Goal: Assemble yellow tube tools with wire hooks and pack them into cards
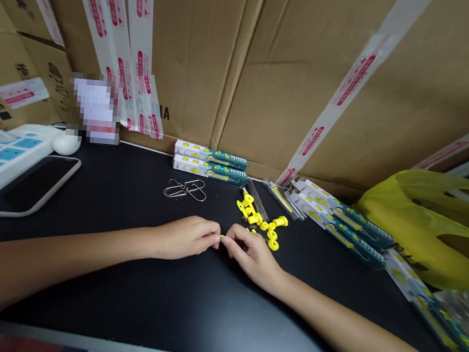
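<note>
My left hand [196, 239] and my right hand [254, 253] meet above the black table, fingertips pinched together. Between them shows a sliver of a small yellow plastic part [222, 237]; the fingers cover the rest, so its full shape is hidden. Just beyond my right hand lies a loose cluster of yellow plastic pieces [272, 234], some ring-shaped and some like caps, with thin coil springs [252, 227] among them. Several bent metal wire hooks [196, 189] rest on the table beyond my left hand.
Slim printed boxes [210, 169] lie against the cardboard at the back, with more boxes [337, 223] to the right. Clear plastic tubes [284, 198] sit between. A yellow bag [430, 231] is far right; a phone [30, 185] and power strip [10, 151] are left.
</note>
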{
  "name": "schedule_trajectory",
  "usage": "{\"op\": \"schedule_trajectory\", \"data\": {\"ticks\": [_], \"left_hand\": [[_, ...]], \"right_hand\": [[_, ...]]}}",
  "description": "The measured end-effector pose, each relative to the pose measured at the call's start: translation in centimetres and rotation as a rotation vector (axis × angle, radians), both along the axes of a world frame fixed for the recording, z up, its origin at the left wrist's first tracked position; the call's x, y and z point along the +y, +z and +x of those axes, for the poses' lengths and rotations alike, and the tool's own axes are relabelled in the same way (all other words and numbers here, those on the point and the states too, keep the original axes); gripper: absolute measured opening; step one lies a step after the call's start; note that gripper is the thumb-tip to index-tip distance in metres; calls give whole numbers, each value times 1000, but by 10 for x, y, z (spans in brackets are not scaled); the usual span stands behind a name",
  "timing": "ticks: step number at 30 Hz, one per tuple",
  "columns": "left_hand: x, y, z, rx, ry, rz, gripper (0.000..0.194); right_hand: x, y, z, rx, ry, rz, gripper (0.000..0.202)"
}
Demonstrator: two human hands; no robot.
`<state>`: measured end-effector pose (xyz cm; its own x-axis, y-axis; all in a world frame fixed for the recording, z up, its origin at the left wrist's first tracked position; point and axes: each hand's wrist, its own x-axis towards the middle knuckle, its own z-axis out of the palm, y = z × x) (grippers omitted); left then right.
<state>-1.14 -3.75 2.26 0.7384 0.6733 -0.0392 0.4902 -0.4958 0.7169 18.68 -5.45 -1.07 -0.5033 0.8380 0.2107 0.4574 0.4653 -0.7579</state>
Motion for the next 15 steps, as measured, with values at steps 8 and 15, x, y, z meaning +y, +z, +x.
{"op": "schedule_trajectory", "data": {"ticks": [8, 15], "left_hand": [[7, -3, -5, -15, -93, -121, 27], [2, -1, -4, 59, -102, 0, 22]], "right_hand": [[-1, 1, -1, 14, -10, 33, 31], [0, 0, -1, 35, -26, 27, 34]]}}
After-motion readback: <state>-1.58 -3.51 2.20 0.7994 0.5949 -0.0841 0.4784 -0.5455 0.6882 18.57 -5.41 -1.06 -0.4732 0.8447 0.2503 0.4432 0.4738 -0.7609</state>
